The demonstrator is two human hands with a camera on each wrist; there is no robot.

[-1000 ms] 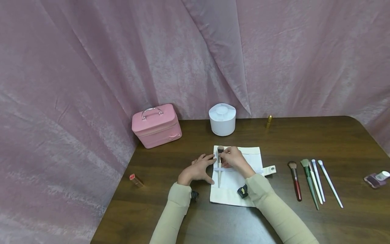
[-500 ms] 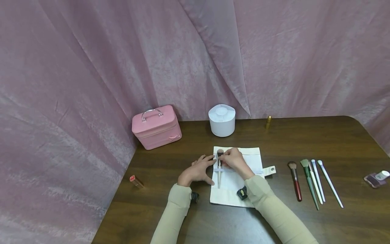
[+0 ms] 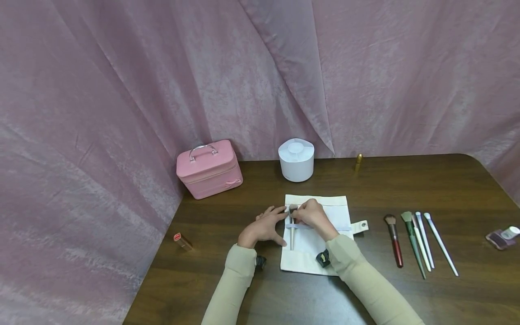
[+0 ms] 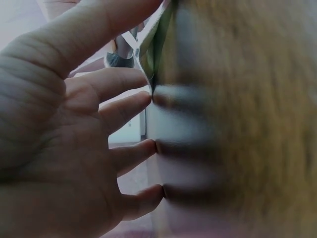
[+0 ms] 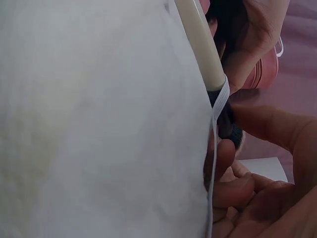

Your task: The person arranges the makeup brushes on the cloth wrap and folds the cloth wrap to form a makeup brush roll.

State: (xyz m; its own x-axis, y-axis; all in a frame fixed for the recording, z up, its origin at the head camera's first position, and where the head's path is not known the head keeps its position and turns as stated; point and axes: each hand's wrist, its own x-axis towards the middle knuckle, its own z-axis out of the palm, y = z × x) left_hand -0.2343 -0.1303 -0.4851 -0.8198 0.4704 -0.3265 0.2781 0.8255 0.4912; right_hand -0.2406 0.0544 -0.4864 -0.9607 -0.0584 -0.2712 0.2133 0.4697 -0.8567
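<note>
A white cloth brush roll (image 3: pixel 317 253) lies spread on the table, with a pale elastic band (image 3: pixel 321 227) across it. A makeup brush (image 3: pixel 292 234) with a pale handle sits under the band at the roll's left side. My right hand (image 3: pixel 314 214) pinches this brush near its dark ferrule. In the right wrist view, the elastic (image 5: pixel 223 96) wraps the brush (image 5: pixel 205 49) where handle meets ferrule, and the thumb lies against the ferrule. My left hand (image 3: pixel 264 228) is spread at the roll's left edge, its fingertips on the table and cloth.
Several makeup brushes (image 3: pixel 414 243) lie to the right, with a small dark bottle (image 3: pixel 500 239) beyond. A pink case (image 3: pixel 211 169), a white container (image 3: pixel 296 162) and a gold tube (image 3: pixel 359 160) stand at the back. A lipstick (image 3: pixel 182 241) lies at left.
The brush has slid a little towards me under the elastic band, its bristles now lower on the roll. My right hand moved slightly with it; the left hand stayed in place.
</note>
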